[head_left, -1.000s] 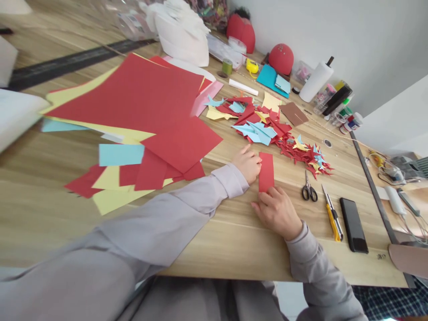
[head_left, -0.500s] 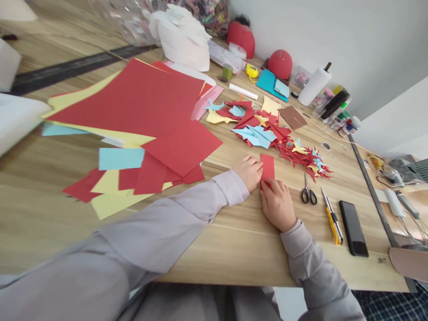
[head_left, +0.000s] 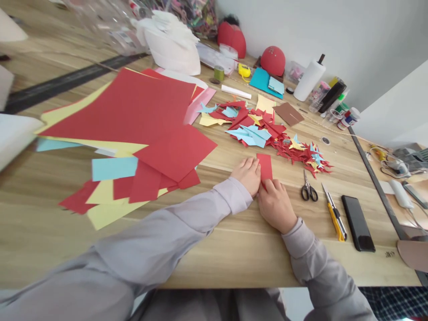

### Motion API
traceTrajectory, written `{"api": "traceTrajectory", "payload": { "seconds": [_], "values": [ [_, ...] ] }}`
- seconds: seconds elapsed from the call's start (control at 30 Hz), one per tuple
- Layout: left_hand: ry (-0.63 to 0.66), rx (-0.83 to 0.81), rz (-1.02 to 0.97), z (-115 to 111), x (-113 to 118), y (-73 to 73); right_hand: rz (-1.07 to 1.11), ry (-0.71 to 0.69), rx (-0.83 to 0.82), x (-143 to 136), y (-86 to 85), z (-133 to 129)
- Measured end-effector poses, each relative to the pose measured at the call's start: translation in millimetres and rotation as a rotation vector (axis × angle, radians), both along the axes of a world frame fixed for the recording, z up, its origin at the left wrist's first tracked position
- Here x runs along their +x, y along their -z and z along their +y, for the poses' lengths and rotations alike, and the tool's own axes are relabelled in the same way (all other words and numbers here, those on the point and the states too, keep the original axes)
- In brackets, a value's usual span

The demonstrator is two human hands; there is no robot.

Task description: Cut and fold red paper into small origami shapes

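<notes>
A small folded rectangle of red paper (head_left: 265, 166) lies on the wooden table in front of me. My left hand (head_left: 247, 174) rests flat at its left edge, fingers stretched out and holding it down. Against its lower end press the curled fingers of my right hand (head_left: 277, 204), which hide that part of the paper. Just right of my right hand are black-handled scissors (head_left: 308, 191). Farther right lie a yellow utility knife (head_left: 334, 214) and a black phone (head_left: 358, 223).
Large red sheets (head_left: 133, 107) and smaller coloured pieces cover the left side. Beyond my hands spreads a heap of folded red, blue and yellow paper shapes (head_left: 254, 129). A tape measure (head_left: 244, 70), a white bottle (head_left: 309, 81) and jars stand along the back.
My left hand has flattened beside the red paper. The fingers of my right hand have curled more at its lower end. The whole view has shifted slightly.
</notes>
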State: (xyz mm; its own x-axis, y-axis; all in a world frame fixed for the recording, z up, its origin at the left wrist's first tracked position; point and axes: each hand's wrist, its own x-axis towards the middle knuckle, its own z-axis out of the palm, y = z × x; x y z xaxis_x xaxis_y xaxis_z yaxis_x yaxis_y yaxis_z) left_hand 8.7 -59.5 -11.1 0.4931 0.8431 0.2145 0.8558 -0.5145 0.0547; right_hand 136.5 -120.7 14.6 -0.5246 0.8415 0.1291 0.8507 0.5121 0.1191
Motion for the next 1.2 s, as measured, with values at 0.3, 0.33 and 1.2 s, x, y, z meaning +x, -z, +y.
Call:
{"api": "traceTrajectory", "payload": {
  "seconds": [0.3, 0.33, 1.2],
  "values": [
    [-0.036, -0.015, -0.100, 26.2, -2.1, 4.5, -0.040, 0.015, -0.008, -2.1, 0.6, -2.7],
    [-0.032, -0.013, -0.109, 28.8, -3.7, 4.3, -0.038, 0.017, -0.009, -2.2, 0.1, -2.9],
    [0.014, -0.045, -0.255, 41.7, -19.0, 1.7, -0.091, 0.289, -0.034, -28.9, -4.2, 49.7]
  ]
}}
